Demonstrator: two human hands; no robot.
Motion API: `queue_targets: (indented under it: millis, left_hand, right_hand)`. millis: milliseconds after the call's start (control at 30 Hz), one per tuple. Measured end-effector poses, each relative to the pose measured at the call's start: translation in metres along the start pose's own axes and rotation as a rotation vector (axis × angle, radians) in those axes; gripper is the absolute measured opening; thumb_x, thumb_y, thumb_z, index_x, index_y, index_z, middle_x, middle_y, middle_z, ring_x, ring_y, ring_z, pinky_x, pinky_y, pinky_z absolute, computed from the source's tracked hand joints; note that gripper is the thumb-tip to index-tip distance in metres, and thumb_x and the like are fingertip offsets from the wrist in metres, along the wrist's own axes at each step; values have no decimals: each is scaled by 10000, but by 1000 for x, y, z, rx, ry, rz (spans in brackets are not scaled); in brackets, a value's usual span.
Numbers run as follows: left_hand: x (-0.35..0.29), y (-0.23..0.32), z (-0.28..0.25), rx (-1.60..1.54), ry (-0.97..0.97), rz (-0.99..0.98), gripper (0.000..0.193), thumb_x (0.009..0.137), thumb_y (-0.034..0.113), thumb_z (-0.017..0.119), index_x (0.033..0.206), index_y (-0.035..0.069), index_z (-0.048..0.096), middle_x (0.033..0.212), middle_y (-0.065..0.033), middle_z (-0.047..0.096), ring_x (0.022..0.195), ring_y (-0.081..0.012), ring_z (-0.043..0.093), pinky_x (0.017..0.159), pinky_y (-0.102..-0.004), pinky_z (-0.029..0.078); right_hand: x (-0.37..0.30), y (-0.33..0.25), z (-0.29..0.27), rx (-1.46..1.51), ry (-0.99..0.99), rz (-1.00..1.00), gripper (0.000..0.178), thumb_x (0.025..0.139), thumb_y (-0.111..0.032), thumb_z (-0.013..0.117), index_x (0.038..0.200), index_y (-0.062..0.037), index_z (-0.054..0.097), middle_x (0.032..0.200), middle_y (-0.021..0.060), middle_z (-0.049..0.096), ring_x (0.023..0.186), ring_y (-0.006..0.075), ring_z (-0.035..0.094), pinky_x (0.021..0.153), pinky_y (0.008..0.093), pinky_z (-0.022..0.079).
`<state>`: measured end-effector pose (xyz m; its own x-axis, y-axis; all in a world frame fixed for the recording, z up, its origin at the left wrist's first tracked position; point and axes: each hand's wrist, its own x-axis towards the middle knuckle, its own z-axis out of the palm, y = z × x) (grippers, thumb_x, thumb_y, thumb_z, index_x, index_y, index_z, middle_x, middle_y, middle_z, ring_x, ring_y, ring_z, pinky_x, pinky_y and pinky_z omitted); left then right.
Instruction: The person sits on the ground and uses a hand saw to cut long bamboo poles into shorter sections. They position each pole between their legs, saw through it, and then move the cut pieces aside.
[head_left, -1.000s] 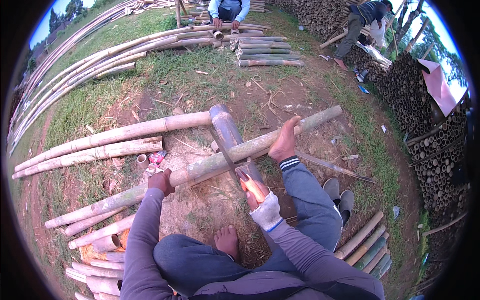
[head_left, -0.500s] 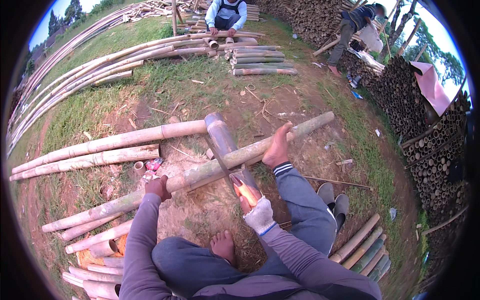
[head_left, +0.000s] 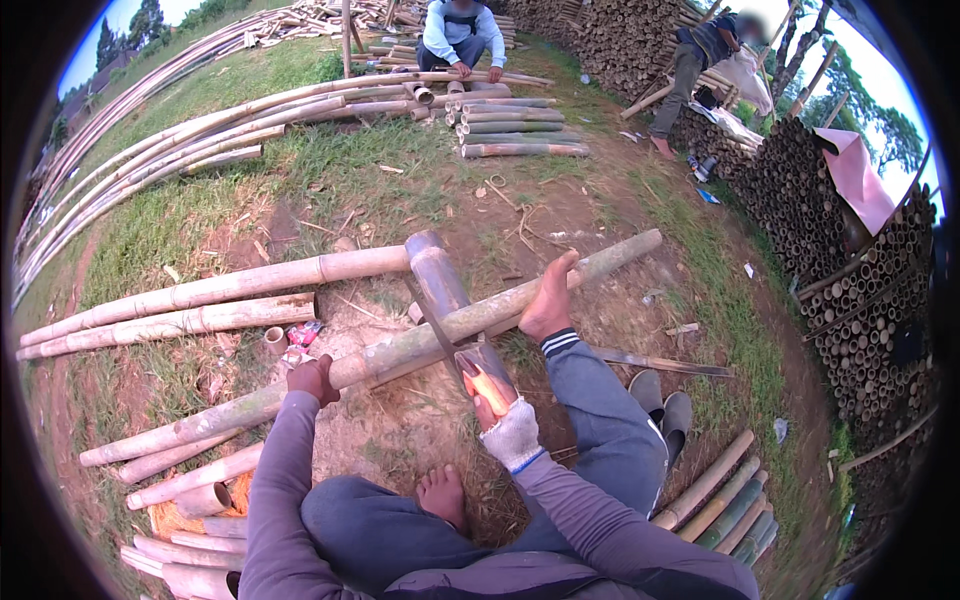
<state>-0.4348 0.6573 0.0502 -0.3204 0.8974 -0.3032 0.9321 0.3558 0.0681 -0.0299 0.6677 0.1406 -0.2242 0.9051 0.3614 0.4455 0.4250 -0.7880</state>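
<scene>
A long bamboo pole (head_left: 400, 354) slants across in front of me, resting on a thick, dark bamboo log (head_left: 432, 268). My left hand (head_left: 313, 380) is closed around the pole left of the log. In a pale knitted glove, my right hand (head_left: 510, 432) grips the orange handle of a handsaw (head_left: 437, 325). Its blade lies across the pole, close to where pole and log cross. My bare right foot (head_left: 549, 303) presses on the pole to the right of the blade. How deep the blade sits cannot be made out.
Two bamboo poles (head_left: 210, 325) lie at left, near a short bamboo ring (head_left: 275, 340). Cut lengths (head_left: 715, 500) lie lower right, beside sandals (head_left: 677, 412). One co-worker (head_left: 462, 40) crouches behind bamboo at the back; another (head_left: 690, 75) bends near stacked bamboo (head_left: 850, 340).
The view has shifted slightly. My hands keep their grips, and the saw stays across the pole at nearly the same spot. The crouching co-worker's hands have moved to the right.
</scene>
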Motion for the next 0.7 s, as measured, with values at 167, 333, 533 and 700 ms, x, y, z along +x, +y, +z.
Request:
queue_targets:
  millis: [167,333,533,700]
  left_hand:
    - [-11,-15,1,-14,-62,-18,624,720,393,901,1241,169,640,1155,-135,779,1098,-363,756,938,-515,577]
    - [-5,-13,-3,-35,-51,-19,632,717,394,906,1247,178,640,1159,-139,777,1095,-366,755,941,-524,578]
    - [2,3,-1,-13,-15,-11,633,698,366,903,1252,187,655,1125,-138,783,1058,-357,764,911,-494,596]
    - [-11,-19,-9,-16,-48,-65,644,709,371,906,1272,194,647,1129,-134,779,1079,-354,760,920,-498,595]
  right_hand:
    - [8,1,21,22,-6,29,407,1012,-271,739,1309,5,702,1074,261,771,1004,446,762,836,474,600]
    - [-79,-25,-66,87,-80,32,425,1032,-183,715,1386,42,649,1250,238,738,1125,393,745,975,429,572]
    - [22,3,7,18,-57,73,375,1021,-168,721,1329,43,682,1199,246,754,1103,386,750,955,421,579]
    - [-1,-16,-1,32,-96,30,380,1020,-166,727,1329,50,684,1219,248,752,1097,379,754,949,413,575]
